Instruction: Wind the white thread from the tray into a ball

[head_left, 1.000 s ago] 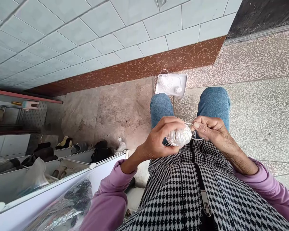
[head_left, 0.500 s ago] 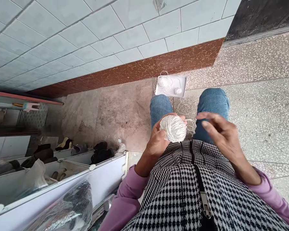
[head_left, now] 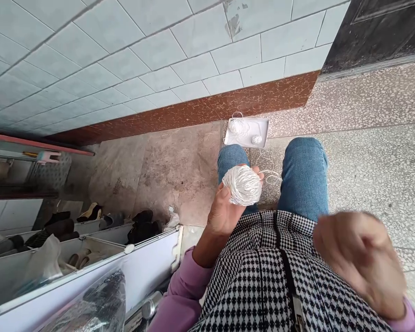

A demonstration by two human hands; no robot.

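Note:
A ball of white yarn rests in my left hand, with the thumb on its near side and fingertips showing past its far side. Loose loops of white yarn hang between my knees, running from near those fingertips toward a shallow white tray. Inside the tray are a looser heap of white yarn and a small yarn ball. My right hand is off to the right above my lap, smeared by motion, its fingers apparently curled; whether it holds anything is not visible.
A tiled wall with a brown base strip runs along the far side. At lower left stands a white rack with several shoes and plastic bags. My knees in jeans flank the yarn loops.
My right hand has swung right and toward my body, away from the yarn ball, its fingers now blurred. My left hand has shifted slightly left with the ball still held.

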